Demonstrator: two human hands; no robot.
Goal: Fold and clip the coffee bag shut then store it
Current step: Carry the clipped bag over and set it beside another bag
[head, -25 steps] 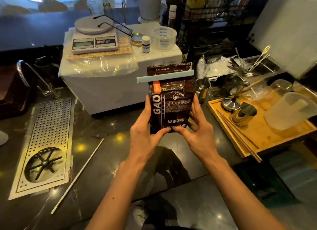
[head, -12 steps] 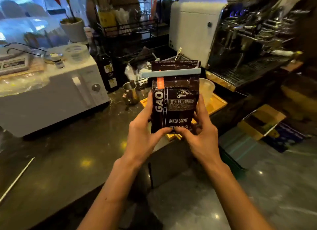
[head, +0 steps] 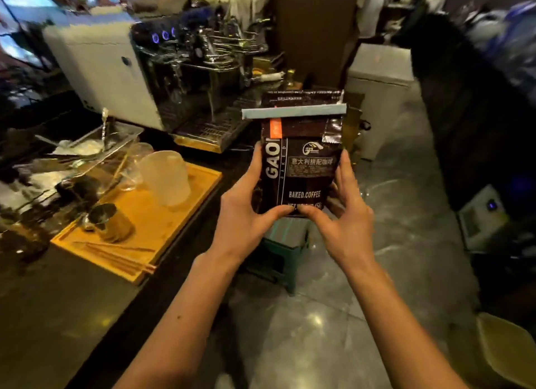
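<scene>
A dark brown coffee bag (head: pixel 301 168) with white lettering is held upright in front of me, over the floor past the counter's end. A pale blue clip bar (head: pixel 294 111) runs across its folded top, with the bag's top edge sticking up above it. My left hand (head: pixel 243 211) grips the bag's left side and lower corner. My right hand (head: pixel 345 214) grips the right side and lower edge. Both thumbs meet under the bag's bottom front.
A dark counter (head: pixel 58 301) runs along the left with a wooden tray (head: pixel 162 214) holding a plastic jug (head: pixel 165 177) and a metal pitcher (head: pixel 108 222). An espresso machine (head: pixel 185 69) stands behind. A green stool (head: pixel 278 252) sits on the grey floor below the bag.
The view has swung right, from the scale and drip tray toward the espresso machine and open floor. The bag stays held in both hands the same way.
</scene>
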